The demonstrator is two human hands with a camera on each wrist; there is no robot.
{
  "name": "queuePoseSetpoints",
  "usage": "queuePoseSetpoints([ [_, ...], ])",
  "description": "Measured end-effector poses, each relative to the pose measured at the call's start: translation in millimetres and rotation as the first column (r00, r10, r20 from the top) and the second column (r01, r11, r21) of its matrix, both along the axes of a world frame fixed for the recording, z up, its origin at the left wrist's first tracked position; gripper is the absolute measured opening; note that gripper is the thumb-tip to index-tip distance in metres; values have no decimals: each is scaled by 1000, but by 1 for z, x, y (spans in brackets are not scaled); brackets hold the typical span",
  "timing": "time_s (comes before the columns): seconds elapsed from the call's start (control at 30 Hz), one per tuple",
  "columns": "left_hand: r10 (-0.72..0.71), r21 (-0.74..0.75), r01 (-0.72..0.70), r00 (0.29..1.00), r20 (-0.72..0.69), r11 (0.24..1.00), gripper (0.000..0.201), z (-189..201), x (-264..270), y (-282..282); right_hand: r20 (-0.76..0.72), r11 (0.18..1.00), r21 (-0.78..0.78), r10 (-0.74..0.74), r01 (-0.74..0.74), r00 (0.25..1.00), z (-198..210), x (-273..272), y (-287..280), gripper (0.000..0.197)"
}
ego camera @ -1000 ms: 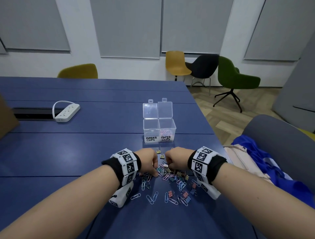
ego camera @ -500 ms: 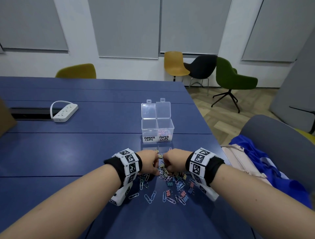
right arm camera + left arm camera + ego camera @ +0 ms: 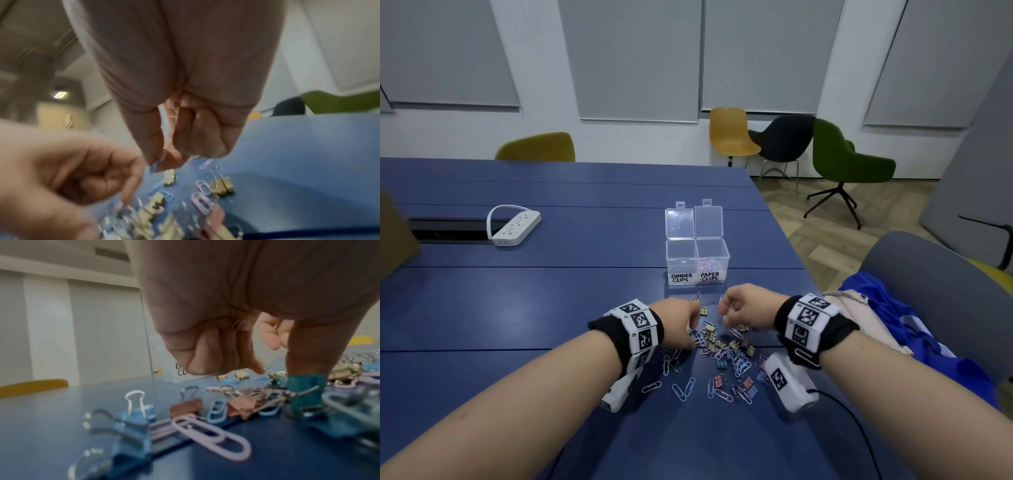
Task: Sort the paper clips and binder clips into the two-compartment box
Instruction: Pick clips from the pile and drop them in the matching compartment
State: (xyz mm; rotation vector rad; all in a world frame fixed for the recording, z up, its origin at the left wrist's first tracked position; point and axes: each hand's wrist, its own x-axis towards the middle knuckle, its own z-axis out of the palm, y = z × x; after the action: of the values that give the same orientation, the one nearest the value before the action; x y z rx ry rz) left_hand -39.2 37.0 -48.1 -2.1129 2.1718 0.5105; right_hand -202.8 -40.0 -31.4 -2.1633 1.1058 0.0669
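Well off to the left of the left hand, a white power strip [image 3: 517, 224] lies on the blue table [image 3: 551, 301] beside a dark cable slot. The left hand [image 3: 677, 322] hangs low over the left edge of the heap of clips [image 3: 722, 353], its fingers [image 3: 207, 352] curled tight into the palm; the left wrist view shows a glint of wire in the fold, so it appears to grip something small, though what it is cannot be told. Under and in front of that hand lie a blue binder clip [image 3: 133, 418], a pink paper clip [image 3: 211, 436] and a teal binder clip [image 3: 304, 392] that the thumb touches. Between the two hands, a gold binder clip [image 3: 703, 311] sits on the table. Just beyond the hands stands the two-compartment box [image 3: 697, 260], both lids up: the section labelled BINDER CLIPS looks empty, the one labelled PAPER CLIPS holds pale paper clips. The right hand [image 3: 746, 308] is lifted above the right side of the heap, fingers folded around a few pale paper clips [image 3: 174, 110] seen in its palm. Below it lie a gold binder clip and lilac paper clips [image 3: 202, 199]. To its right, a beige bag [image 3: 859, 318] and blue cloth [image 3: 914, 342] rest on a grey chair [image 3: 945, 291].
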Motion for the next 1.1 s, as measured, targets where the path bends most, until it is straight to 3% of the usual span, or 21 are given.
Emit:
queuePoseSetpoints([
  [0.07, -18, 5, 18, 999, -50, 1000, 27, 3, -2, 1, 164, 954, 275, -168, 119, 972, -1, -11, -1, 16],
  [0.17, -51, 10, 51, 998, -48, 999, 12, 5, -5, 1, 325, 757, 618, -491, 212, 808, -3, -26, 0, 32],
  [0.27, -75, 25, 74, 997, 29, 997, 8, 4, -7, 1, 332, 592, 781, -661, 197, 673, -1, -38, 2, 25],
  [0.33, -97, 23, 96, 991, 96, 995, 13, 3, -9, 2, 320, 552, 817, -677, 169, 663, 0, -44, 6, 26],
  [0.43, -122, 33, 119, 982, 147, 992, 17, 6, -12, 3, 316, 650, 739, -570, 180, 759, -5, -49, 15, 29],
  [0.5, -120, 38, 116, 983, 140, 993, 14, 8, -14, 5, 269, 786, 580, -430, 211, 862, -8, -48, 20, 26],
  [0.57, -66, 39, 64, 996, 57, 997, 10, 10, -15, 6, 90, 969, 203, -160, 140, 983, -5, -46, 27, 26],
  [0.6, -17, 54, 17, 1000, -6, 998, 10, 11, -14, 4, -33, 1000, 4, -28, 28, 999, -4, -44, 31, 24],
  [0.67, 147, 135, -122, 969, -198, 983, 14, 13, -9, 1, -175, 963, -205, 142, -177, 974, -3, -40, 40, 14],
  [0.7, 265, 202, -205, 902, -340, 958, 16, 12, -7, -1, -194, 941, -247, 186, -231, 963, -5, -38, 44, 11],
  [0.77, 480, 338, -342, 661, -576, 877, 18, 9, -3, 0, -232, 914, -287, 225, -288, 946, -8, -38, 48, 13],
  [0.83, 591, 429, -417, 440, -676, 801, 17, 7, 1, 4, -280, 911, -292, 210, -291, 937, -10, -38, 46, 20],
  [0.9, 627, 488, -419, 316, -712, 765, 11, 6, 3, 8, -322, 905, -302, 200, -300, 925, -12, -38, 43, 24],
  [1.0, 644, 527, -410, 234, -728, 745, 8, 5, 7, 10, -357, 894, -325, 185, -307, 916, -12, -34, 42, 26],
  [1.1, 641, 518, -405, 282, -713, 754, 17, 3, 11, 11, -406, 873, -342, 197, -348, 892, -9, -27, 44, 22],
])
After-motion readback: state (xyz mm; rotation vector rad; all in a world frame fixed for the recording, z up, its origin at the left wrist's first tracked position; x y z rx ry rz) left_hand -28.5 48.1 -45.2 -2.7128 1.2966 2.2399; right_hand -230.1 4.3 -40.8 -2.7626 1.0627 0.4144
